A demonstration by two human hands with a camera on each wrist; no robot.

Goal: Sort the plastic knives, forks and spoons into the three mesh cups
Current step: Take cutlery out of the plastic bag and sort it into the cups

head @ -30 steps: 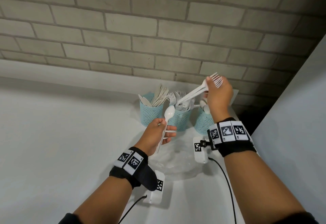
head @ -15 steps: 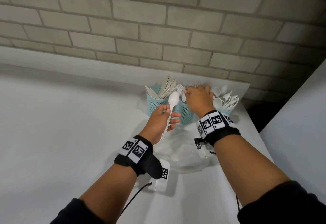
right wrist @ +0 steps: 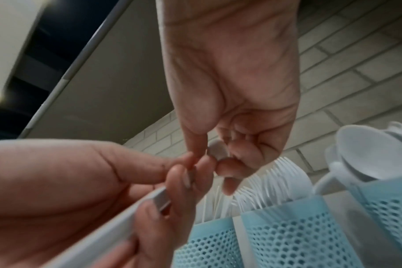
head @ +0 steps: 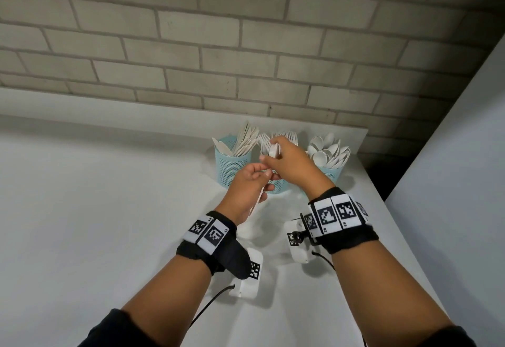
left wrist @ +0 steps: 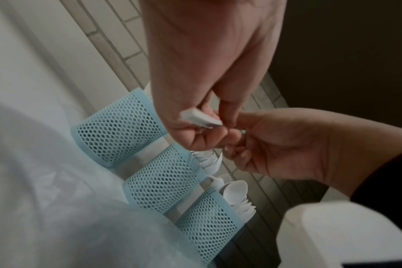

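Note:
Three light-blue mesh cups stand in a row by the brick wall: a knife cup [head: 232, 171], a fork cup [head: 279, 187] and a spoon cup [head: 332, 174]. In front of the fork cup both hands meet on one white plastic spoon [head: 274, 151]. My left hand [head: 246, 185] grips its handle [right wrist: 103, 226]. My right hand [head: 289, 163] pinches the bowl [right wrist: 216, 150] between thumb and fingers. The hands hide most of the fork cup in the head view. The left wrist view shows the spoon [left wrist: 200, 119] held in my left fingers.
A crumpled clear plastic bag [head: 262, 226] lies on the white table below the hands. The table's right edge [head: 382, 204] runs close past the spoon cup, with a white panel [head: 464, 155] beyond it. Wrist camera cables trail toward me.
My right hand has put its bundle of forks into the middle cup and come left onto the spoon's bowl. My left hand has carried the spoon up closer to the cups.

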